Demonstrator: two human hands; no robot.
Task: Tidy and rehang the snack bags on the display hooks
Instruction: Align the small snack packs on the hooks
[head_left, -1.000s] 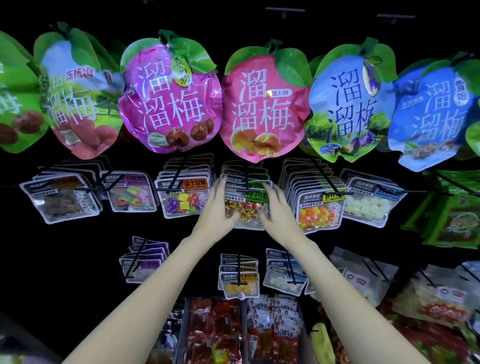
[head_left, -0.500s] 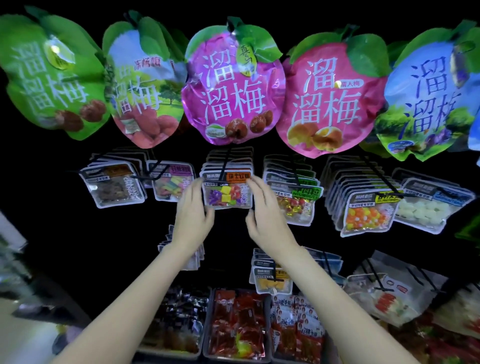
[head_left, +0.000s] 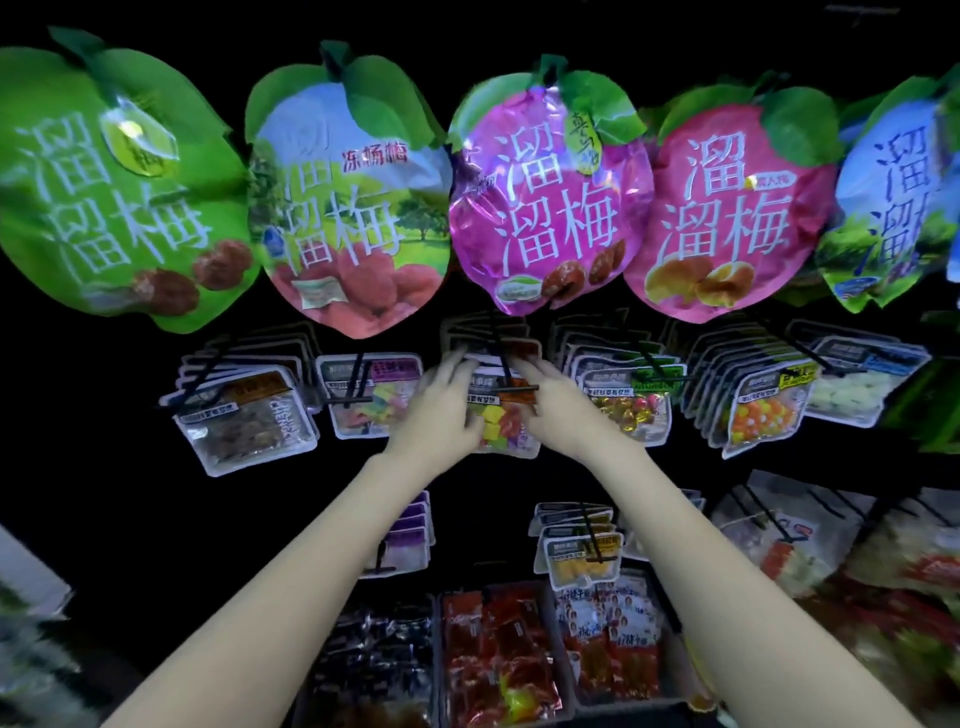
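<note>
A stack of small clear snack bags with coloured gummy cubes (head_left: 500, 423) hangs on a black hook (head_left: 511, 388) in the middle row. My left hand (head_left: 441, 410) holds the stack's left side, fingers reaching up behind the front bag. My right hand (head_left: 561, 410) holds its right side, fingers along the top edge by the hook. Neighbouring stacks hang on either side: a pastel candy bag (head_left: 371, 395) to the left and a wrapped-candy bag (head_left: 626, 402) to the right.
Large plum-shaped bags hang above, a purple one (head_left: 545, 208) right over my hands. More small bags hang on a lower hook (head_left: 582, 553). Trays of red packets (head_left: 498, 654) sit at the bottom. Other hook tips stick out toward me.
Both hands moved from the wrapped-candy stack leftward to the gummy-cube stack, then closed in on it and reached higher up its sides. The view shifted left.
</note>
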